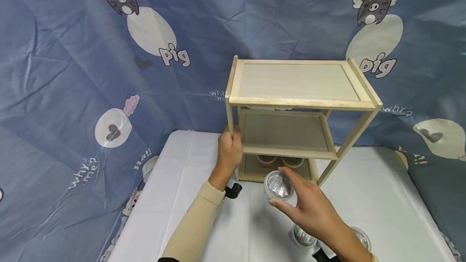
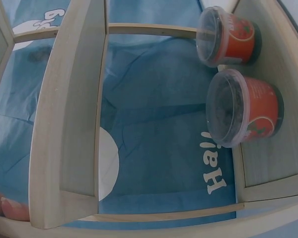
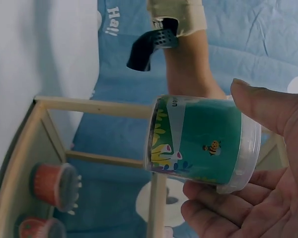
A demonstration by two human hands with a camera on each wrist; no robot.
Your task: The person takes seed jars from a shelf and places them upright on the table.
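– What is seen across the top?
– A blue fabric backdrop [image 1: 218, 27], printed with cartoon pigs [image 1: 121, 0] at upper left and right.
– And below?
– A white tablecloth [image 1: 251, 221] is spread across the lower middle.

The person's left sleeve [image 1: 194, 222] is beige, beside a black, bent wrist device [image 3: 151, 47] with dotted markings.

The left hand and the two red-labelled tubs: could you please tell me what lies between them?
In the left wrist view, the middle shelf lies between them, then a gap before the tubs.
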